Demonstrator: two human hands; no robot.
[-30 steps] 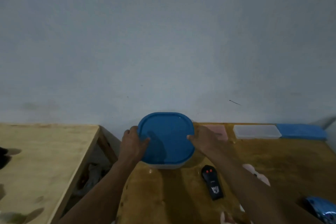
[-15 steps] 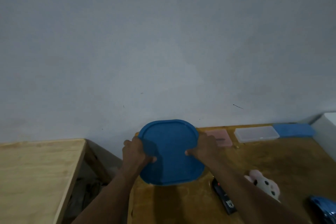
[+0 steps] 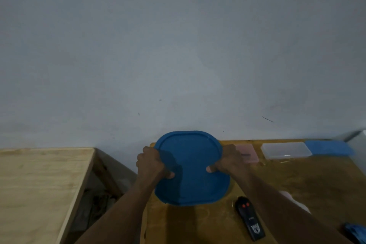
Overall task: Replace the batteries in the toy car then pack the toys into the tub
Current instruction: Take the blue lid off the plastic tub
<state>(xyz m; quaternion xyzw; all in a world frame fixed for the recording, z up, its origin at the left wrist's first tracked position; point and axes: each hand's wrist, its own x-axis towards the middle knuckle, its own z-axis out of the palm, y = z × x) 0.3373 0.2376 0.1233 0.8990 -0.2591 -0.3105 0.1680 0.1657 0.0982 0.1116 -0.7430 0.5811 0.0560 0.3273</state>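
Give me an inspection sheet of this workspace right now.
Surface: brown wooden table, paler table left, gap between.
Job's things: blue lid held tilted toward camera; tub hidden; black remote on table; pale toy beside right forearm; glossy blue object cut off lower right.
Clutter: pink case, clear case, blue case along the wall.
Grips: left hand and right hand hold opposite lid edges.
Cables: nothing seen.
Surroundings: plain grey wall.
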